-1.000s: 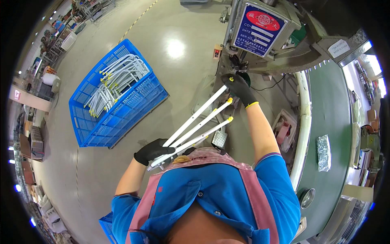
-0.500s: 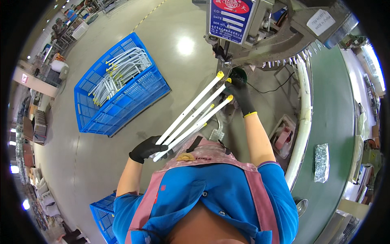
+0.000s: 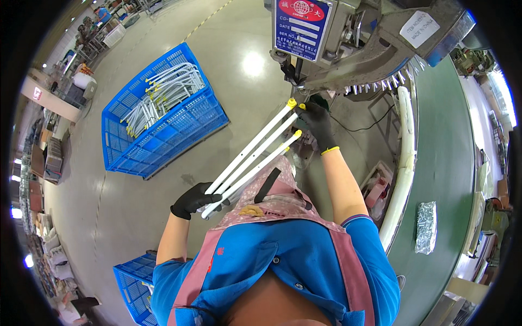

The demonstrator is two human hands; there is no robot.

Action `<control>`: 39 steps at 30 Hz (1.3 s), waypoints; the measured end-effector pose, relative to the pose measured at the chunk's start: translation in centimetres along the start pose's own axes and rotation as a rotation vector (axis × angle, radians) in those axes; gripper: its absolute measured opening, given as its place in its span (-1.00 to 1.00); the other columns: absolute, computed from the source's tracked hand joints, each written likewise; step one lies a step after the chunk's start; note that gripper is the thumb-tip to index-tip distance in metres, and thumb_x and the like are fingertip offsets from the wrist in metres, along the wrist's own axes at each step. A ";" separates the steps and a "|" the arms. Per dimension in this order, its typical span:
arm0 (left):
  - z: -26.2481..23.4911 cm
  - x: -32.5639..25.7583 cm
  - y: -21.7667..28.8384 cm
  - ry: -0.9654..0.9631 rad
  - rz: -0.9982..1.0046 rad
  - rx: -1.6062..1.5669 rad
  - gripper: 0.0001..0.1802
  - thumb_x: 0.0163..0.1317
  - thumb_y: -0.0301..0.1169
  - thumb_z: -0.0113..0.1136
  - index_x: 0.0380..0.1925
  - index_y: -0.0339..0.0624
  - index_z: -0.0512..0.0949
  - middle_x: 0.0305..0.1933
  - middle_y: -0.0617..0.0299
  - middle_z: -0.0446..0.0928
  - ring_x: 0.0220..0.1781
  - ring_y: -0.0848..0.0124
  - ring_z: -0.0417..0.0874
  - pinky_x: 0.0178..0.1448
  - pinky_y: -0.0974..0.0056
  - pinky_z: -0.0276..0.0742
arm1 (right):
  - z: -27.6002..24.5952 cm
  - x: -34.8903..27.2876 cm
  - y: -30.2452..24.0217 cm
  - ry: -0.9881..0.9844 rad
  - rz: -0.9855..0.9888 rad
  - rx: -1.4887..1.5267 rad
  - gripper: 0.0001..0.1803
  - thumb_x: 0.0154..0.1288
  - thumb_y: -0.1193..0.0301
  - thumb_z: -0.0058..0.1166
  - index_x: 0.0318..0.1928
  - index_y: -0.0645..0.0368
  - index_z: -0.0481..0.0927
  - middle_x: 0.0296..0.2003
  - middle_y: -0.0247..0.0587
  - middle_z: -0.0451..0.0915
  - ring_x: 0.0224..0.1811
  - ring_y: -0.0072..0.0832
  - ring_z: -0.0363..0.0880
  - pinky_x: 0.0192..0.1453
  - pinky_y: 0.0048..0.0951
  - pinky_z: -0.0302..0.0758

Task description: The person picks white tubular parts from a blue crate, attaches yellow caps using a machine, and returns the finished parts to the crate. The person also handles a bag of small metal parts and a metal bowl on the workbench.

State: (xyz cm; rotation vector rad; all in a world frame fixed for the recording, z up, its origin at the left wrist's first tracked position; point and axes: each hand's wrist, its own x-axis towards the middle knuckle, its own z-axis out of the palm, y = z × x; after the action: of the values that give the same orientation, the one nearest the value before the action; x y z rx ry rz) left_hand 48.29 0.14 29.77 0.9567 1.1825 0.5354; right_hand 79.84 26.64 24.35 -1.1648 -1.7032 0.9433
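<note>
Tubes (image 3: 247,157), three white with yellow caps, gripped by left hand (image 3: 194,200) and right hand (image 3: 317,122).

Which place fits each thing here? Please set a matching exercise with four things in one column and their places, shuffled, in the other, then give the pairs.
Things:
1. left hand
2. right hand
3. blue crate of white tubes
4. foil packet

Places:
A. on the green table top at the person's right
B. at the yellow-capped upper ends of the white tubes, under the machine
C. on the floor at the person's left
D. gripping the lower ends of the white tubes, near the apron

Pairs: 1-D, 2-B, 3-C, 4-A
</note>
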 end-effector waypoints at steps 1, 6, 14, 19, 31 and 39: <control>0.1 0.0 0.0 -0.016 0.015 -0.023 -0.55 0.20 -0.28 0.23 0.02 -0.31 0.47 -0.22 0.11 0.64 -0.33 0.44 0.63 -0.18 0.34 0.54 | 0.0 0.0 0.1 -0.008 0.013 -0.010 -0.70 0.15 0.32 0.22 -0.25 0.34 0.61 -0.39 -0.16 0.63 -0.34 -0.45 0.57 -0.19 -0.47 0.46; 0.5 0.0 -0.3 0.016 0.010 -0.005 -0.54 0.21 -0.30 0.21 0.05 -0.33 0.44 -0.21 0.08 0.64 -0.33 0.42 0.64 -0.20 0.33 0.58 | 0.0 -0.1 0.5 0.012 0.036 -0.045 -0.70 0.15 0.33 0.22 -0.22 0.33 0.62 -0.36 -0.17 0.64 -0.34 -0.51 0.56 -0.18 -0.49 0.46; 2.3 -1.3 0.7 0.104 -0.003 -0.006 -0.54 0.21 -0.25 0.21 0.01 -0.35 0.47 -0.21 0.09 0.63 -0.28 0.43 0.64 -0.15 0.33 0.57 | -0.6 -0.4 0.0 0.057 -0.052 0.019 -0.65 0.13 0.28 0.22 -0.16 0.29 0.63 -0.28 -0.13 0.66 -0.26 -0.43 0.62 -0.11 -0.49 0.49; 3.4 -2.6 1.2 0.150 0.051 -0.042 -0.53 0.23 -0.20 0.18 -0.01 -0.36 0.49 -0.20 0.09 0.63 -0.28 0.42 0.64 -0.14 0.31 0.56 | -0.9 0.0 -2.2 0.080 -0.192 0.057 -0.67 0.11 0.38 0.24 -0.14 0.33 0.61 -0.25 -0.17 0.67 -0.22 -0.52 0.61 -0.09 -0.51 0.49; 3.9 -2.1 -1.6 0.280 0.110 -0.063 -0.55 0.22 -0.17 0.20 -0.08 -0.35 0.53 -0.30 0.17 0.61 -0.35 0.46 0.60 -0.24 0.36 0.50 | 0.5 0.9 -6.4 0.026 -0.013 0.313 -0.69 0.11 0.43 0.25 -0.15 0.36 0.61 -0.29 -0.25 0.65 -0.25 -0.60 0.55 -0.13 -0.53 0.47; 4.2 -2.1 -1.2 0.261 0.088 -0.092 -0.56 0.22 -0.18 0.19 -0.07 -0.35 0.52 -0.25 0.13 0.63 -0.35 0.47 0.60 -0.21 0.36 0.52 | 1.0 1.9 -4.9 0.049 -0.027 0.179 -0.63 0.10 0.32 0.26 -0.17 0.37 0.62 -0.34 -0.21 0.68 -0.31 -0.57 0.58 -0.17 -0.53 0.48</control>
State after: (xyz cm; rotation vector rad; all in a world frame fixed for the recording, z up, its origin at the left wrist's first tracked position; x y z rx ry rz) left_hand 51.38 -3.57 30.21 0.8809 1.3395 0.7971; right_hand 76.97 26.96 28.84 -1.0366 -1.5578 1.0195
